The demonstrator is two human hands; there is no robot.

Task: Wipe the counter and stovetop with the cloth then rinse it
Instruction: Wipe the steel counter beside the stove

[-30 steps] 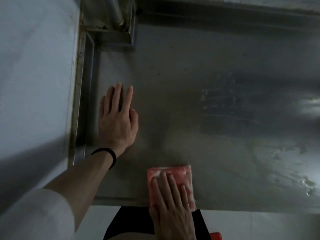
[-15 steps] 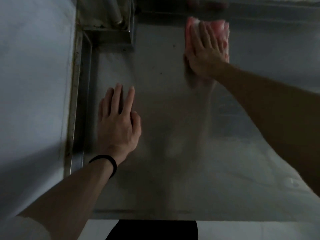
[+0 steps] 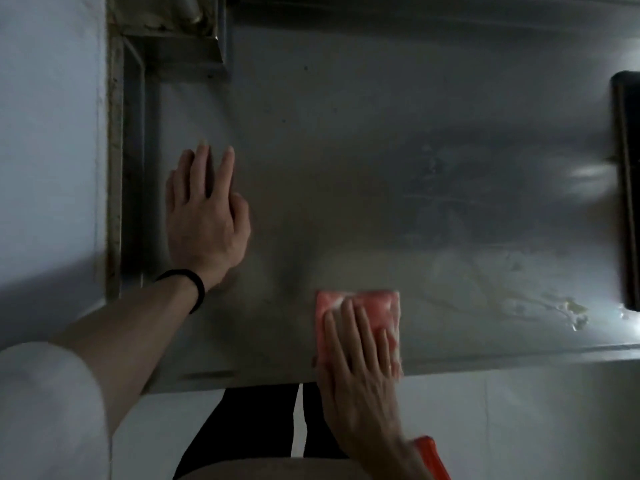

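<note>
Your right hand [image 3: 360,358] lies flat on the pink cloth [image 3: 360,301], fingers straight and close together, pointing toward 12 o'clock and pressing it onto the steel counter [image 3: 346,133] without curling round it. You have the cloth at about 6 o'clock, right at the counter's near edge. It is a folded pad with its far edge square to that edge. Its long axis seems to run from 6 to 12 o'clock, but your palm covers the near part, so you cannot be sure of the full outline. Your left hand [image 3: 204,220] rests palm down on the bare steel at 9 o'clock, well apart from the cloth, with fingers straight, pointing to 12 o'clock and holding nothing. A black band [image 3: 195,287] circles that wrist, and a white sleeve [image 3: 48,410] is cut off at 8 o'clock. Wet streaks [image 3: 561,306] mark the steel at 4 o'clock. At 3 o'clock a dark object [image 3: 627,188] is cut by the frame and too dim to identify. An orange thing [image 3: 433,457] beside your right wrist at 5 o'clock is also cut off. The whole view is dark and soft.
</note>
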